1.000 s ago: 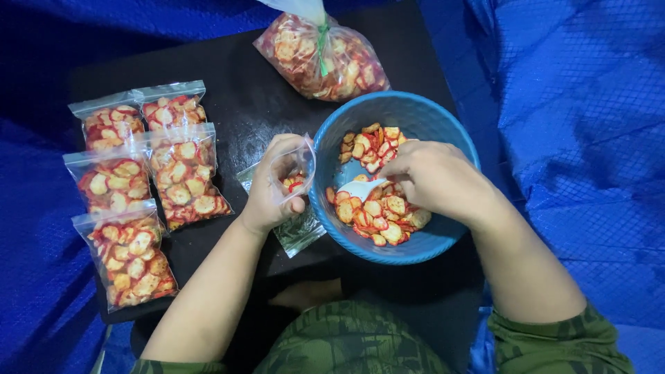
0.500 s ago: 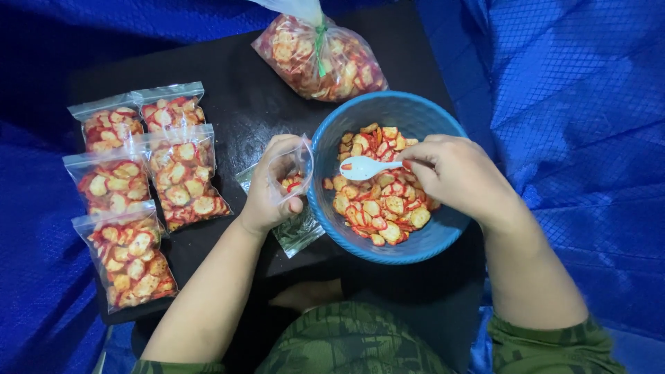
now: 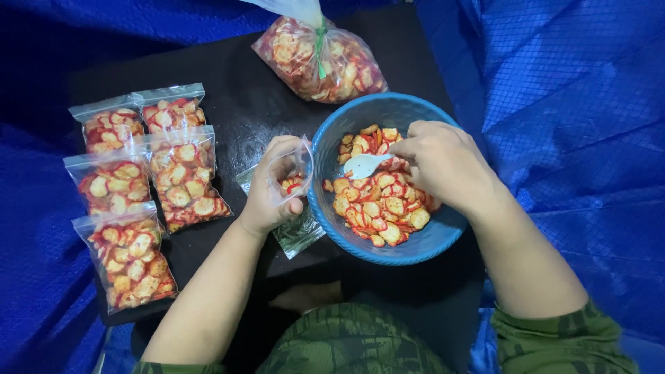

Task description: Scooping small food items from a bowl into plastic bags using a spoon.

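Observation:
My left hand (image 3: 271, 188) holds a small clear zip bag (image 3: 294, 181) open beside the blue bowl (image 3: 415, 246); a few red-and-yellow chips lie inside the bag. My right hand (image 3: 443, 165) grips a white plastic spoon (image 3: 361, 165) over the bowl, its scoop pointing left toward the bag and holding nothing. The bowl holds a heap of red-coated round chips (image 3: 377, 201). An empty clear bag (image 3: 299, 232) lies under my left hand.
Several filled zip bags of chips (image 3: 149, 187) lie in a cluster on the left of the black table (image 3: 235, 97). A large tied bag of chips (image 3: 318, 59) sits behind the bowl. Blue tarp (image 3: 575, 104) surrounds the table.
My right hand has lifted out of the chips and turned, bringing the white spoon up into view and leftward. The left hand keeps holding the bag open in place.

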